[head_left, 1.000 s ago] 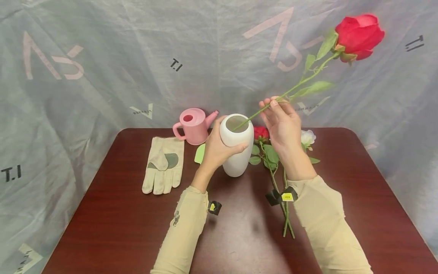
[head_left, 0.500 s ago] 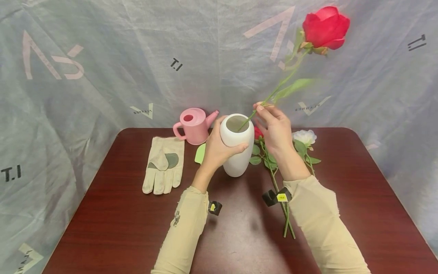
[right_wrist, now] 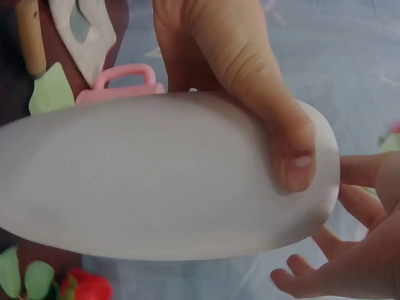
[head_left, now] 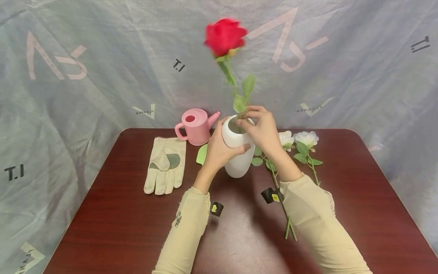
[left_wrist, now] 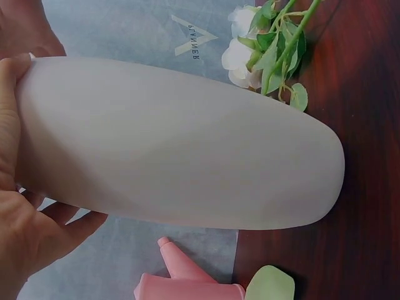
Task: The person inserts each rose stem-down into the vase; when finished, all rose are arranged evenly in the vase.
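Note:
My left hand [head_left: 219, 150] grips the upper side of a white vase [head_left: 236, 167], its thumb across the front. The vase stands on the table, its mouth tipped slightly towards me in the head view. At the rim, my right hand [head_left: 262, 127] pinches the stem of an artificial red rose [head_left: 226, 37]. The lower stem goes into the mouth and is hidden inside. The bloom rises well above the vase, slightly blurred. In the right wrist view, the left thumb [right_wrist: 297, 165] presses on the vase wall, with the right fingers right at the rim.
Left of the vase are a pink watering can [head_left: 196, 129], a cream work glove [head_left: 164, 167] and a light green blade [head_left: 202, 154] near a wooden handle [right_wrist: 31, 37]. To the right lie white roses [head_left: 306, 139] and another red rose [right_wrist: 87, 286]. A grey sheet [head_left: 137, 76] hangs behind.
The red rose has swung from leaning far right to nearly upright over the vase. My right hand has moved left and down to the rim. The left hand keeps its hold.

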`<state>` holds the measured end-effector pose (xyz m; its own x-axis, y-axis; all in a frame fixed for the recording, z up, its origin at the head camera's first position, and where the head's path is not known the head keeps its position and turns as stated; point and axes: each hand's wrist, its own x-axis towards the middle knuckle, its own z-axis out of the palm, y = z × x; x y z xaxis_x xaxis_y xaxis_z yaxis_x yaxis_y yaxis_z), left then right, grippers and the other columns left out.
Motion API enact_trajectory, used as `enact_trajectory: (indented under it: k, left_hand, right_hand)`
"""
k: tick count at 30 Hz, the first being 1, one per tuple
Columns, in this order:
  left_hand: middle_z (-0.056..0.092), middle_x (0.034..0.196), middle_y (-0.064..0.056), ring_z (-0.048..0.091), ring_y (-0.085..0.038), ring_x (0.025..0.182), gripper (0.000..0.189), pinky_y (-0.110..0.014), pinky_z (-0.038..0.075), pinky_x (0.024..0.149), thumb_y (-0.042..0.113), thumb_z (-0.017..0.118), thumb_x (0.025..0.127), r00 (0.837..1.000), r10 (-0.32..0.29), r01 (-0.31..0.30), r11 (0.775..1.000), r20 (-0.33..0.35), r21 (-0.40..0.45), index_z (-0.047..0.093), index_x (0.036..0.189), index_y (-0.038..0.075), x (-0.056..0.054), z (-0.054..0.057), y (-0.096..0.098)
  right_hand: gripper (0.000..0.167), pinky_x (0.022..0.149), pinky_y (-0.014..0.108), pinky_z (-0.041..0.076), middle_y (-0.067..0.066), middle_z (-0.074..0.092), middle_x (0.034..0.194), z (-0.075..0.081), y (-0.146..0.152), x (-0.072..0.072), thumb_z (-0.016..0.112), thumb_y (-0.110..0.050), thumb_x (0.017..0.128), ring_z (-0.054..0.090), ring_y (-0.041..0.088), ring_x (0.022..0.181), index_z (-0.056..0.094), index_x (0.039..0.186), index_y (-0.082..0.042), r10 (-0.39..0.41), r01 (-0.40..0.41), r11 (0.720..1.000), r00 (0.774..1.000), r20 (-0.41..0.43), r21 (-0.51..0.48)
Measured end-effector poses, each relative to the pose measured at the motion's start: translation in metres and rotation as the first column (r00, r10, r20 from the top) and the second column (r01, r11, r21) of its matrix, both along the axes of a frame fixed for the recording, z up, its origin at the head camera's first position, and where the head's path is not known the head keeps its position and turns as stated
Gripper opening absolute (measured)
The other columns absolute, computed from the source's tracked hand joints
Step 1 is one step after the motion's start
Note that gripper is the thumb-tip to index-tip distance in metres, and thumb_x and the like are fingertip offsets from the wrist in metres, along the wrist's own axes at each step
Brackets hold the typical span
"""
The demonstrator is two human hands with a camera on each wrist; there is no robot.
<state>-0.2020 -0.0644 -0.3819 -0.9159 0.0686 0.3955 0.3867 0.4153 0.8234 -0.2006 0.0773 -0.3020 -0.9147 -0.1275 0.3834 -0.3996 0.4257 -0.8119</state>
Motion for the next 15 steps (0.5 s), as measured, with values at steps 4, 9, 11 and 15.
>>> enact_trajectory:
  k: [4,9,11,15]
  left_hand:
    - [0.051,0.123,0.003,0.054,-0.011,0.100,0.092,-0.031,0.046,0.079,0.037,0.084,0.062,1.000,0.007,-0.007,1.000,0.012,-0.014,0.034,0.137,0.022,0.000,0.001,0.000]
    - [0.054,0.121,0.001,0.055,-0.012,0.100,0.092,-0.031,0.047,0.080,0.035,0.084,0.062,1.000,0.014,-0.014,1.000,0.004,-0.026,0.034,0.138,0.019,0.000,0.002,0.000]
    - [0.055,0.119,0.001,0.056,-0.013,0.099,0.092,-0.031,0.047,0.079,0.034,0.084,0.063,1.000,0.010,-0.010,1.000,0.005,-0.024,0.033,0.138,0.019,0.000,0.002,0.000]
    - [0.055,0.118,0.001,0.057,-0.013,0.097,0.091,-0.031,0.047,0.079,0.034,0.084,0.063,1.000,0.000,0.000,1.000,0.006,-0.020,0.034,0.137,0.018,0.001,0.002,0.000]
  right_hand:
    - [0.010,0.100,0.047,0.029,0.022,0.059,0.111,0.001,-0.002,-0.001,0.068,-0.005,0.080,0.048,0.032,0.113,0.071,0.079,0.005,0.027,-0.011,0.984,0.996,-0.088,0.180]
    - [0.015,0.104,0.048,0.020,0.021,0.063,0.106,0.005,-0.007,0.000,0.062,-0.008,0.086,0.039,0.036,0.121,0.072,0.088,0.004,0.070,-0.045,0.936,0.996,-0.062,0.348]
    - [0.020,0.104,0.051,0.020,0.019,0.063,0.108,0.009,-0.008,0.003,0.060,-0.014,0.089,0.036,0.038,0.123,0.072,0.092,0.002,0.067,-0.040,0.909,0.997,-0.049,0.415]
    - [0.031,0.099,0.055,0.026,0.020,0.054,0.123,0.020,-0.003,0.012,0.062,-0.025,0.087,0.036,0.041,0.122,0.069,0.100,0.002,0.038,-0.020,0.889,0.999,-0.028,0.457]
